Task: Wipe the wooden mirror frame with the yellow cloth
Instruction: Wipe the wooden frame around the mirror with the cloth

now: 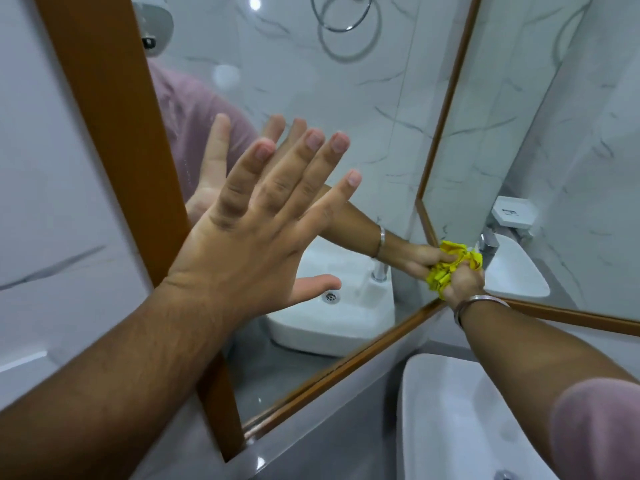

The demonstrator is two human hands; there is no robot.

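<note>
The wooden mirror frame (114, 133) is brown, with a broad left side running from top left down to the bottom corner and a thin lower rail (346, 372) rising to the right. My left hand (256, 230) lies flat on the mirror glass beside the left side of the frame, fingers spread, holding nothing. My right hand (464, 282) is closed around the bunched yellow cloth (450, 265) and presses it against the frame's lower right corner, where a second framed mirror meets it. A metal bangle sits on my right wrist.
A white basin (450, 427) stands below my right arm on a grey counter (329, 445). The mirror reflects a basin, a tap and a towel ring (343, 12). Marble-look wall tiles (52, 202) lie left of the frame.
</note>
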